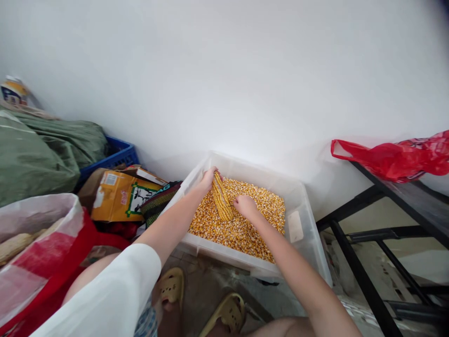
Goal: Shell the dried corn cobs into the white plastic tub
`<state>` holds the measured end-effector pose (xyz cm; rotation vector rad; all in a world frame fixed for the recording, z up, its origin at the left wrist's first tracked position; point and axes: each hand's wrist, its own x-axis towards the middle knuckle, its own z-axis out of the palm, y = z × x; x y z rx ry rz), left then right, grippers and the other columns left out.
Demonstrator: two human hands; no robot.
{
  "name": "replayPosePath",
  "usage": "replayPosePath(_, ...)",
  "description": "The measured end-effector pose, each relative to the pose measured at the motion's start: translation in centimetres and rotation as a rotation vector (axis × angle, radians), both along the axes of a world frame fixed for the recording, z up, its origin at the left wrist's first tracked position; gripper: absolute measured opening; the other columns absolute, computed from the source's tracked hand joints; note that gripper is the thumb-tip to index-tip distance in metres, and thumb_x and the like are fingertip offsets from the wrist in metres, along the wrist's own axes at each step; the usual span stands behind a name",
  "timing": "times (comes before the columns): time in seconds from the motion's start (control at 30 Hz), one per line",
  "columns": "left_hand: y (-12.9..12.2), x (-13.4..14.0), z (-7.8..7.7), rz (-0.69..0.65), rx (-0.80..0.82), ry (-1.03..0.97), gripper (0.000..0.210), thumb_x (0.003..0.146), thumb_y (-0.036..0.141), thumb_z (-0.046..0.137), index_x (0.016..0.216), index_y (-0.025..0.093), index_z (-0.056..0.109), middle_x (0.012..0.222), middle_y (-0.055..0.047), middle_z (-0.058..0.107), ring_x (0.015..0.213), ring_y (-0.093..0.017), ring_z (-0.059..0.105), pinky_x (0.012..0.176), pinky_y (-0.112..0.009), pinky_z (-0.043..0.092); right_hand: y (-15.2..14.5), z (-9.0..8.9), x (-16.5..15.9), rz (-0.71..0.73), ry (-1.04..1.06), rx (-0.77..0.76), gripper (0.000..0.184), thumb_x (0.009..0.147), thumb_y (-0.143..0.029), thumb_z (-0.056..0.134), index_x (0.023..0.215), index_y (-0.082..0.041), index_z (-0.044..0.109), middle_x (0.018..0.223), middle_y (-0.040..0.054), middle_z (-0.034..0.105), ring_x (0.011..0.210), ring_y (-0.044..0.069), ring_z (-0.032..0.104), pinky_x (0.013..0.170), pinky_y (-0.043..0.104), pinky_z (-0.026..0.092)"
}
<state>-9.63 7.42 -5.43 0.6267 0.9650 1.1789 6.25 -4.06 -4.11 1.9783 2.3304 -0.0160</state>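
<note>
My left hand (209,178) grips the upper end of a yellow corn cob (220,196), which slants downward over a translucent plastic bin (310,224). A furrow without kernels seems to run along the cob's side. Close by the cob's lower right side, my right hand (245,206) is closed like a fist. Whatever its fingers hold, if anything, is too small or hidden to make out. Loose yellow corn kernels (252,236) cover the bin's bottom in a thick layer beneath both hands.
A red-and-white sack (52,252) with cobs stands at left, near a yellow carton (117,199). Behind are a blue crate (121,152) and green cloth (45,150). At right, a black metal frame (365,276) carries a red plastic bag (389,157). A white wall rises behind.
</note>
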Motion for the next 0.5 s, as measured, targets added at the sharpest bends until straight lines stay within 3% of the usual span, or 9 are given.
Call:
replayPosePath(0.33, -0.5, 0.0, 0.2, 0.028, 0.008, 0.016, 0.018, 0.066, 0.034, 0.045, 0.063, 0.017, 0.049, 0.042, -0.005, 0.054, 0.043, -0.017, 0.054, 0.045, -0.027, 0.041, -0.1, -0.4, -0.1, -0.065, 0.05, -0.04, 0.035, 0.083, -0.034, 0.035, 0.088, -0.016, 0.065, 0.087, 0.01, 0.065, 0.083, 0.016, 0.059, 0.069, 0.022, 0.04)
replayPosePath(0.5, -1.2, 1.3, 0.9, 0.083, 0.06, 0.072, 0.017, 0.066, 0.033, 0.046, 0.061, 0.017, 0.05, 0.043, -0.004, 0.053, 0.043, -0.018, 0.054, 0.045, -0.027, 0.039, -0.7, -0.3, -0.6, -0.039, 0.026, -0.004, 0.035, 0.084, -0.03, 0.035, 0.088, -0.013, 0.066, 0.087, 0.0139, 0.065, 0.083, 0.018, 0.06, 0.071, 0.025, 0.041)
